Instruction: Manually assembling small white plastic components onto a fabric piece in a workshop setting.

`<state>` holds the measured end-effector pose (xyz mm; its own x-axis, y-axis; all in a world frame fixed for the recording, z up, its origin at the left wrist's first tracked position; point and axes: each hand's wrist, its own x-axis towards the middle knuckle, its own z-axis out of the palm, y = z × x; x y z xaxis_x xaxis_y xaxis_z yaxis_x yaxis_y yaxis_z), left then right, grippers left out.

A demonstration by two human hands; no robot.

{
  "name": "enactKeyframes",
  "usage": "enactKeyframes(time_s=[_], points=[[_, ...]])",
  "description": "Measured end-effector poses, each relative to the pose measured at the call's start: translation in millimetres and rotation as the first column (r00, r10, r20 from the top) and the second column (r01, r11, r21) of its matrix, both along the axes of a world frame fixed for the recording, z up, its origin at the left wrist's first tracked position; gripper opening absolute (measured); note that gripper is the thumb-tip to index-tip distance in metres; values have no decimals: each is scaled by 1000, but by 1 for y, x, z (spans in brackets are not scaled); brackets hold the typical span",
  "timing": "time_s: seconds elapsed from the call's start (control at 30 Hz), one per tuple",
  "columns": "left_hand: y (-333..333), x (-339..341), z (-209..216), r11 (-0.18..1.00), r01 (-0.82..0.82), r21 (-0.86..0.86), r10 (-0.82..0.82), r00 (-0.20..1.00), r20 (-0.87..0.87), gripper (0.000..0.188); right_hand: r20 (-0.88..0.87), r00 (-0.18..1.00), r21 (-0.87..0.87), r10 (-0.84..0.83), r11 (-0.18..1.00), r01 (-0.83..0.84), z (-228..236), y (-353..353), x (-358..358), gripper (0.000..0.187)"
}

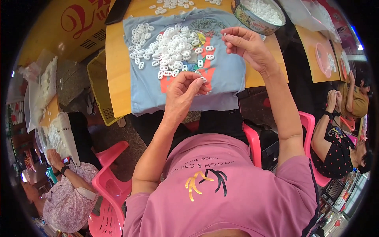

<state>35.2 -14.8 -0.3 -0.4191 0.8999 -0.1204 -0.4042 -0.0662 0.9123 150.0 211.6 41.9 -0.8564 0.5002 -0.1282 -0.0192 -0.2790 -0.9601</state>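
Near the centre of the frame the left hand (pixel 182 91) was curled, its fingertips pinched on a small white ring (pixel 203 79) over the lower part of a blue cloth (pixel 225 75). Up and to the right, the right hand (pixel 245 43) was raised above the cloth's right edge, thumb and forefinger closed together on what seemed to be another tiny white piece, too small to make out. A heap of white rings (pixel 171 49) lay on the cloth in the upper middle, just beyond both hands. The cloth covered a yellow table (pixel 116 71). A round tin (pixel 257 15) of more rings stood at the top right, near the right hand.
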Motion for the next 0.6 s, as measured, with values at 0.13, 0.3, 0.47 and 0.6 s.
enactKeyframes(time_s=[0.13, 0.3, 0.47, 0.6], points=[[-1, 0, 0, 1000, -8, -1, 8, 1000, 12, 16, -32, 999, -14, 10, 1000, -11, 5, -10, 2, 26], [-2, 0, -1, 1000, -11, 2, 11, 1000, 10, 16, -36, 999, -11, -25, 1000, 25, 3, -13, 3, 23], [-2, 0, -1, 1000, -4, 0, 4, 1000, -1, 14, 66, 991, 216, -118, 971, 101, -2, -11, 5, 19], [-2, 0, -1, 1000, -7, -3, 7, 1000, -8, 14, 143, 949, 540, -281, 825, 163, -11, -10, 5, 19]])
